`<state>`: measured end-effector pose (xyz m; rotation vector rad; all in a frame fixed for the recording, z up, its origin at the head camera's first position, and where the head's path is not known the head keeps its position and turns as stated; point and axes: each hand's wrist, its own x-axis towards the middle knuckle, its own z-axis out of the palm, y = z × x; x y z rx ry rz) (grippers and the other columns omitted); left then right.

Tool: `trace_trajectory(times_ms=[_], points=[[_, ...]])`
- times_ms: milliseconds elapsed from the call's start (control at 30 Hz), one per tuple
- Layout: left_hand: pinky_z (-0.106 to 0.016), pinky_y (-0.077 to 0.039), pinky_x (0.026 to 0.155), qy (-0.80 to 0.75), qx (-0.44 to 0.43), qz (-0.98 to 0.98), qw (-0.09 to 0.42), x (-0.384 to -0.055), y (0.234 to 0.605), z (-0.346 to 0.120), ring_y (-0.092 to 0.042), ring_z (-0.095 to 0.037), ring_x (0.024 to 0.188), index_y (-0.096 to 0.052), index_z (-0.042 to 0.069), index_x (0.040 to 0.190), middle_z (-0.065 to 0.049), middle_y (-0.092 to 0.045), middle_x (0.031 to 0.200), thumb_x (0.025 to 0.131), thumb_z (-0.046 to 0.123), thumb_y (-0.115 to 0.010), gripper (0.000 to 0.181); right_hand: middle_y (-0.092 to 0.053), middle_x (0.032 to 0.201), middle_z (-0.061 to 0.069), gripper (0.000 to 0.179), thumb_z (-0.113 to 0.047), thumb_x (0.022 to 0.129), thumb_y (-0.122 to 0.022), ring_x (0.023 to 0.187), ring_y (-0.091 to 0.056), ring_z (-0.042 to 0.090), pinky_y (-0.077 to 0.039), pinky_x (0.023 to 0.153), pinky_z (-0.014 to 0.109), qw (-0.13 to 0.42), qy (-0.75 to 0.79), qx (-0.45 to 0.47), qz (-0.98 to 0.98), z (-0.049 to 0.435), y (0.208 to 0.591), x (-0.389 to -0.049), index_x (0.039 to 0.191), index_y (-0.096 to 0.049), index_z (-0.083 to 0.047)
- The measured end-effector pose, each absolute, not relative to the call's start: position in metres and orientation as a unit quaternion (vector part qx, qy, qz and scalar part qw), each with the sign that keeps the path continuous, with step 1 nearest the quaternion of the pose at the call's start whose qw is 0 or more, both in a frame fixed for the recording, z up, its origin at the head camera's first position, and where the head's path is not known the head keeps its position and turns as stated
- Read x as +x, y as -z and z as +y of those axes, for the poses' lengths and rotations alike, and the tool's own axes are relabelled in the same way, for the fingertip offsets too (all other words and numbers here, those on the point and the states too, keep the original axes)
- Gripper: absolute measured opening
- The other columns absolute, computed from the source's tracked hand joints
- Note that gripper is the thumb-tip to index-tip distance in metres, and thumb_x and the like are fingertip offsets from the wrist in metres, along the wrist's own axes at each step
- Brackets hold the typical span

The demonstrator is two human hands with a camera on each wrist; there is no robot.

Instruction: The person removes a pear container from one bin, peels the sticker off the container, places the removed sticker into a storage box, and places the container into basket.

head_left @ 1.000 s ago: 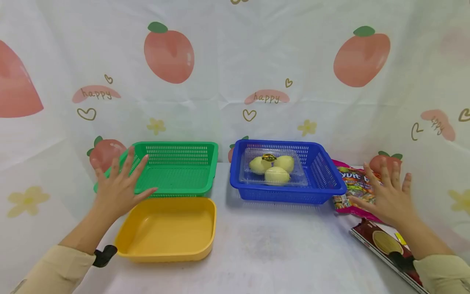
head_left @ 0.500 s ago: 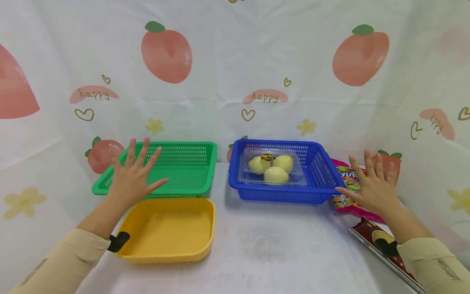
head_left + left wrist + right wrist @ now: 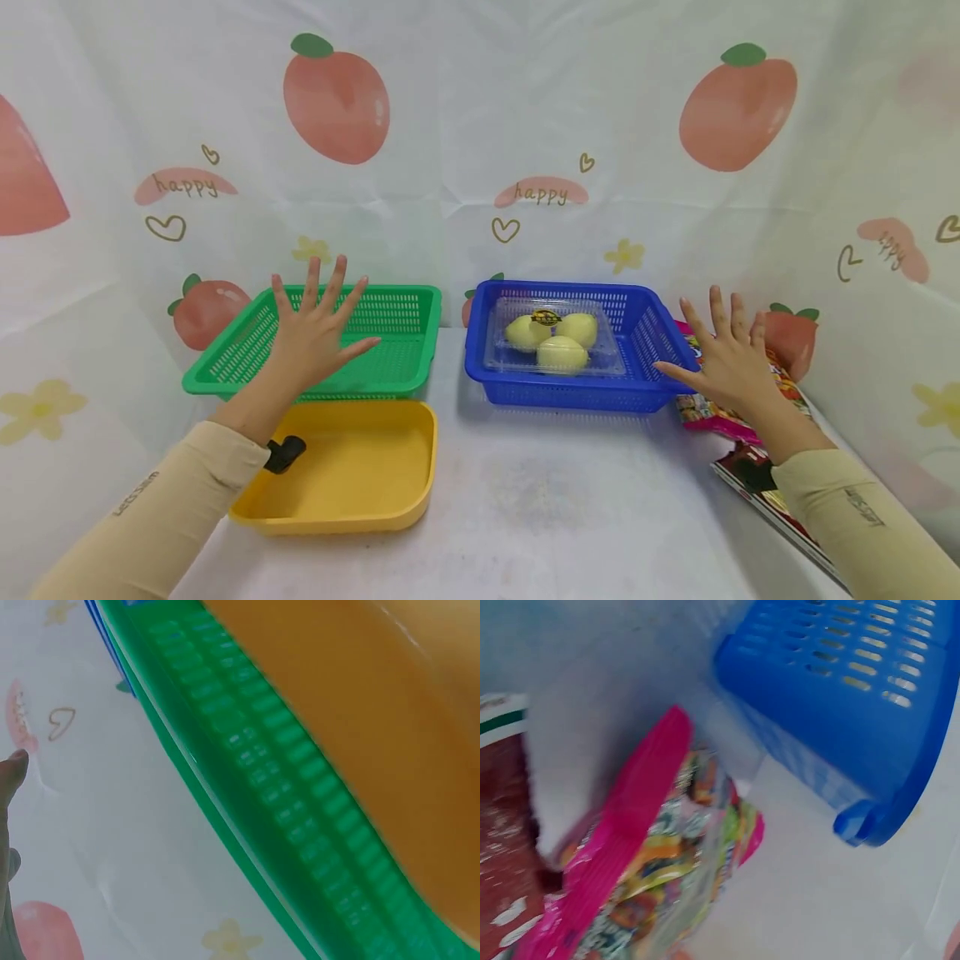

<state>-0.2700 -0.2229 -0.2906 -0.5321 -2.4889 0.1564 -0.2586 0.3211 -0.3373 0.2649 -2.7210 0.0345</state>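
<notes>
Hovering in front of the green basket (image 3: 393, 354) in the head view, the left hand (image 3: 307, 342) has its fingers straight and spread apart, its thumb pointing toward 2 o'clock. The basket's bare right part lies at 3 o'clock from this hand, and the yellow tray (image 3: 360, 471) sits between 5 and 6 o'clock, just beside the basket's near edge. The right hand (image 3: 727, 362) also has straight, spread fingers, its thumb pointing to 10 o'clock across the rim of the blue basket (image 3: 570, 396); whether they touch cannot be told. That basket lies at 9 o'clock from the right hand and carries, in its left part, a clear plastic box (image 3: 510, 365) with three pale yellow fruits (image 3: 562, 354). Partly hidden by the right hand, a pink candy bag (image 3: 697, 408) shows at 7 o'clock and again at 3 o'clock from it. A dark red pack (image 3: 506, 847) lies on the white surface (image 3: 547, 500), at about 5 o'clock from the right hand, partly covered by the beige sleeve (image 3: 855, 517).
</notes>
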Motion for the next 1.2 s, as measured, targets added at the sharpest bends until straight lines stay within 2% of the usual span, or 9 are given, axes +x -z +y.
trace_trajectory(times_ms=[133,233,433,567,833,967,1200], points=[[-0.075,0.004,0.103,-0.058,-0.199,-0.938,0.278,-0.281,0.29,-0.207,0.016,-0.035,0.143,-0.024,0.014,0.148,-0.009,0.011,0.158,0.085,0.067,-0.043,0.085,0.025,0.153,0.011,0.098,-0.069,0.08,-0.046,0.138,0.03,0.032,0.022,0.105,0.062,0.204,-0.026,0.088,-0.975,0.314,0.329,-0.267,0.15,0.005,-0.024],[-0.074,0.002,0.104,-0.068,-0.187,-0.943,0.266,-0.292,0.289,-0.194,0.015,-0.036,0.143,-0.021,0.016,0.149,-0.01,0.01,0.158,0.083,0.058,-0.058,0.087,0.025,0.153,0.011,0.098,-0.07,0.08,-0.045,0.138,0.029,0.033,0.02,0.106,0.063,0.204,-0.044,0.084,-0.974,0.309,0.324,-0.274,0.15,0.005,-0.025],[-0.072,0.006,0.105,-0.068,-0.175,-0.956,0.226,-0.308,0.287,-0.172,0.019,-0.035,0.142,-0.012,0.019,0.151,-0.01,0.015,0.157,0.085,0.061,-0.051,0.088,0.026,0.153,0.011,0.097,-0.074,0.08,-0.04,0.138,0.029,0.033,0.018,0.107,0.064,0.193,-0.057,0.084,-0.976,0.295,0.319,-0.288,0.15,0.006,-0.025],[-0.072,0.006,0.105,-0.061,-0.171,-0.961,0.209,-0.315,0.287,-0.161,0.015,-0.038,0.143,-0.013,0.019,0.151,-0.011,0.013,0.157,0.086,0.062,-0.048,0.085,0.027,0.153,0.011,0.098,-0.075,0.08,-0.039,0.138,0.031,0.032,0.017,0.107,0.064,0.19,-0.061,0.083,-0.976,0.286,0.315,-0.297,0.15,0.008,-0.025],[-0.07,0.015,0.103,0.083,-0.149,-0.98,0.105,-0.329,0.288,-0.139,0.032,-0.033,0.137,-0.003,0.021,0.151,-0.007,0.027,0.153,0.09,0.062,-0.04,0.083,0.028,0.151,0.013,0.1,-0.077,0.08,-0.036,0.137,0.03,0.035,0.018,0.106,0.065,0.162,-0.109,0.071,-0.978,0.273,0.311,-0.31,0.15,0.008,-0.021],[-0.068,0.012,0.106,0.12,-0.153,-0.978,0.082,-0.335,0.288,-0.126,0.03,-0.035,0.137,-0.002,0.021,0.151,-0.01,0.026,0.153,0.089,0.061,-0.042,0.084,0.031,0.15,0.013,0.099,-0.076,0.081,-0.036,0.135,0.032,0.036,0.019,0.104,0.066,0.143,-0.147,0.055,-0.977,0.269,0.31,-0.315,0.149,0.012,-0.022],[-0.06,0.008,0.113,0.178,-0.172,-0.967,0.057,-0.347,0.294,-0.109,0.027,-0.04,0.137,-0.001,0.017,0.151,-0.015,0.025,0.153,0.084,0.056,-0.057,0.095,0.032,0.149,0.013,0.102,-0.079,0.079,-0.033,0.136,0.031,0.037,0.018,0.105,0.067,0.131,-0.159,0.044,-0.978,0.264,0.313,-0.325,0.149,0.013,-0.021]])
